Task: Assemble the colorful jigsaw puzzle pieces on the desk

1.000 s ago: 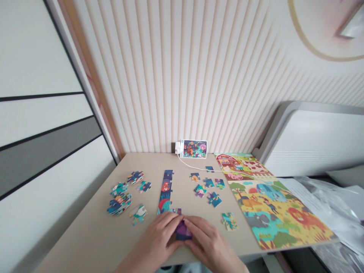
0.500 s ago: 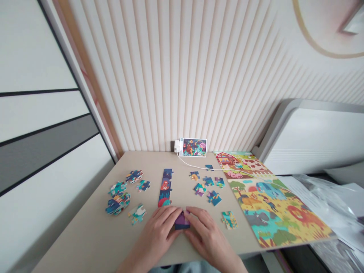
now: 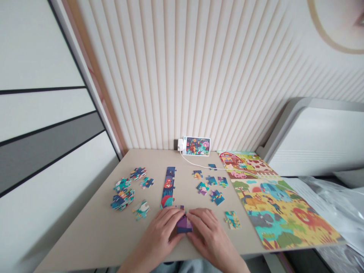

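My left hand (image 3: 165, 228) and my right hand (image 3: 208, 230) meet near the table's front edge, fingers bent around a purple and dark blue puzzle piece (image 3: 184, 224). Each hand grips one side of it, and the fingertips cover part of its top. Just beyond my left fingers stands a joined column of puzzle pieces (image 3: 168, 185), dark blue with a red round figure. Its lower end runs up to my left hand, and a bit of purple shows there; whether the held piece is joined to it I cannot tell.
Loose puzzle pieces (image 3: 217, 197) lie spread right of the column, with a yellow-teal piece (image 3: 232, 220) nearer. Piled pieces (image 3: 123, 199) sit at left. A picture card (image 3: 196, 146) leans on the wall beside a white charger (image 3: 180, 144), its cable crossing the table. Finished puzzles (image 3: 284, 212) cover the right side.
The view has shifted slightly, so everything sits a little further right. My hands keep hold of the purple piece, and more of it shows between my fingers.
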### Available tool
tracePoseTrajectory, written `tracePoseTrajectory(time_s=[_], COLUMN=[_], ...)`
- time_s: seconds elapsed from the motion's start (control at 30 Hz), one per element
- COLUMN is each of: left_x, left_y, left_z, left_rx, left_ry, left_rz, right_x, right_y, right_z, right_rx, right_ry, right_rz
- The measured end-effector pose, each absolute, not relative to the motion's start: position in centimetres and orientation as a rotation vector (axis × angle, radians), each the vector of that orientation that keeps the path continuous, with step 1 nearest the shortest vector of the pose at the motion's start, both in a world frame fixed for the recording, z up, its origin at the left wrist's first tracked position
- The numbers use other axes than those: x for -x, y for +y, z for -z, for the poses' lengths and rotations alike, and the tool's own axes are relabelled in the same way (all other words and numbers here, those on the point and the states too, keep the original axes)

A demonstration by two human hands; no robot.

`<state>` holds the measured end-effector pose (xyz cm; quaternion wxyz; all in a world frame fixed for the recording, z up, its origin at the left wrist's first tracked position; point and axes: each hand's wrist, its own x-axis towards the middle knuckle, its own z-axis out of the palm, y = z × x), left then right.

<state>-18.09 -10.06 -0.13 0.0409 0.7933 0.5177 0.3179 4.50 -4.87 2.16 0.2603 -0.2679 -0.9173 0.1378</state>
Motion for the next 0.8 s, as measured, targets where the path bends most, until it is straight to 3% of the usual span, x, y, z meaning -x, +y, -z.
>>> tracePoseTrajectory(time_s=[0.37,0.8], left_x=[19.5,30.4], left_y=[-11.7,-10.3], left_z=[-1.2,-0.3], left_rx=[-2.601,-2.446], left_ry=[1.67,2.139], left_rz=[-0.878,-0.982], right_x=[-4.6,-4.3], right_y=[-4.8,-4.9], right_z=[-2.8,-2.0], right_rx=[0.658,0.85], right_ry=[-2.493,-2.456], right_rz=[-0.359,-0.312])
